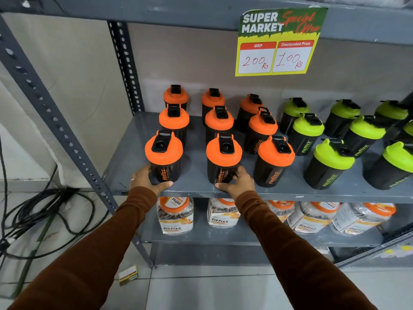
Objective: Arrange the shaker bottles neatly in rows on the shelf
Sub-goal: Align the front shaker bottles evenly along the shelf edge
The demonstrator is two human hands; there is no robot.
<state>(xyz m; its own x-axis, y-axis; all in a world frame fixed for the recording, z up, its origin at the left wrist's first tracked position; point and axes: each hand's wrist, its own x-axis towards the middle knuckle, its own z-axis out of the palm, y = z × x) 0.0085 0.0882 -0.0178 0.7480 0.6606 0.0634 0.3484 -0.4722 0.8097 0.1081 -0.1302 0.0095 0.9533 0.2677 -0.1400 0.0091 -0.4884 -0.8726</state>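
Orange-lidded front shaker bottles (pixel 164 156) (pixel 223 158), one cupped in each hand (pixel 145 181) (pixel 238 182).

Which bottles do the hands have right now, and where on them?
Left hand grips the front-left orange-lidded black shaker bottle at its base; right hand grips the next orange-lidded bottle at its base.

a grey slotted-angle steel rack (pixel 67 139) stands against a plain beige wall (pixel 73 70) in a shop, its perforated uprights rising at left. a yellow and green price sign (pixel 277 41) reading "super market special offer" hangs from the upper shelf edge. clear jars (pixel 175 214) with orange lids line the tier (pixel 223 237) below. on the pale tiled floor (pixel 201 291) at left, black cables (pixel 44 211) lie in a loose tangle, and a small printed card (pixel 128 275) rests near the rack's foot.
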